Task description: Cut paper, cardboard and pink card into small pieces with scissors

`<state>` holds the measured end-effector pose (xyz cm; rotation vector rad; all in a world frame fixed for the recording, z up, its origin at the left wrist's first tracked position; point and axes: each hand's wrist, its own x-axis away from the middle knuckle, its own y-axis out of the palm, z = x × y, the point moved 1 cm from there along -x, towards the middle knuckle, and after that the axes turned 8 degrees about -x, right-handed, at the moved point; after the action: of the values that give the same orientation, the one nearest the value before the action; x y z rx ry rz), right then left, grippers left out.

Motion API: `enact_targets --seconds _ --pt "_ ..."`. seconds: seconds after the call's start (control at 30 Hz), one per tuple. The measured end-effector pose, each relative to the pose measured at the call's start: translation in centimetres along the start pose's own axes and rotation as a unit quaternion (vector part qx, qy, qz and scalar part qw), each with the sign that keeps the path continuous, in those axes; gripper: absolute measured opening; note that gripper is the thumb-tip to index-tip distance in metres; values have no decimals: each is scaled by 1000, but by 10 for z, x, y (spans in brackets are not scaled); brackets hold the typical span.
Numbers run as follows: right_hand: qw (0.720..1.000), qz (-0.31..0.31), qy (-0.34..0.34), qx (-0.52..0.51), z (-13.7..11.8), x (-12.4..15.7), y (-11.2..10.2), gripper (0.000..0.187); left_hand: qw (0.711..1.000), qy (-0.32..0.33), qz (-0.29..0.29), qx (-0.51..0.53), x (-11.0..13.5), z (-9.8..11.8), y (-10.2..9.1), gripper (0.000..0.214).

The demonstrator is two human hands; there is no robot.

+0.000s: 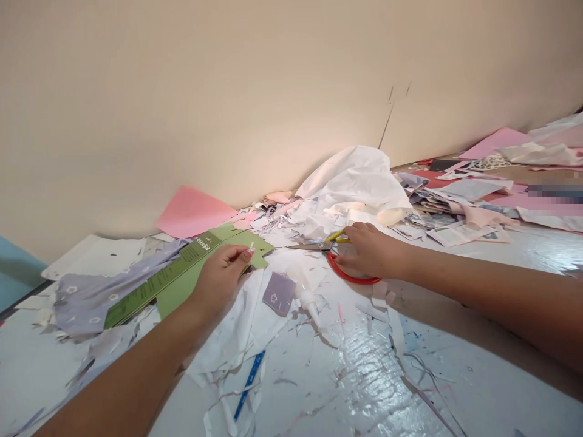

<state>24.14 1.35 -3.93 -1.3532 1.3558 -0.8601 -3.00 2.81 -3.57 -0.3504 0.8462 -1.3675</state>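
My left hand (221,280) pinches the near edge of a flattened green card box (182,270) that lies on the table, fingers closed on it. My right hand (370,250) is curled over a pair of scissors (319,246) with red and yellow handles; the metal blades point left and lie on the paper scraps. A small lilac square with a flower print (279,293) lies between my two hands. Next to the square lies a white glue bottle (307,297).
A crumpled white sheet (355,182) sits against the beige wall behind the scissors. Pink paper (194,212), lilac printed paper (91,288) and several scraps cover the white table (364,376). A blue pen (249,376) lies near me. More papers are piled at the right (478,200).
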Motion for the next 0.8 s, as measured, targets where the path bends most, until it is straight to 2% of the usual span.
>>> enact_targets --seconds 0.07,0.17,0.23,0.33,0.4,0.5,0.63,0.73,0.8 --pt "999 31 -28 -6 -6 6 -2 41 998 40 -16 -48 1 -2 3 22" --pt "986 73 -141 -53 -19 17 2 46 991 79 -38 -99 4 -4 7 18" --pt "969 34 -216 -118 -29 23 9 58 985 109 -54 -120 8 -3 9 16" --pt "948 -67 -249 -186 -42 27 19 74 980 143 -53 -130 11 1 10 16" --pt "935 -106 -245 -231 -48 27 22 77 981 142 -37 -130 12 3 11 16" --pt "914 -111 -187 -343 -50 26 23 72 985 122 -21 -120 12 3 14 15" --pt "839 -113 -116 -520 -45 21 25 62 987 112 -21 -112 13 3 15 14" --pt "802 -43 -84 -589 -35 9 14 57 987 120 -20 -109 14 2 14 14" --pt "807 27 -55 -587 -23 -2 -3 47 986 127 -17 -108 15 1 14 15"
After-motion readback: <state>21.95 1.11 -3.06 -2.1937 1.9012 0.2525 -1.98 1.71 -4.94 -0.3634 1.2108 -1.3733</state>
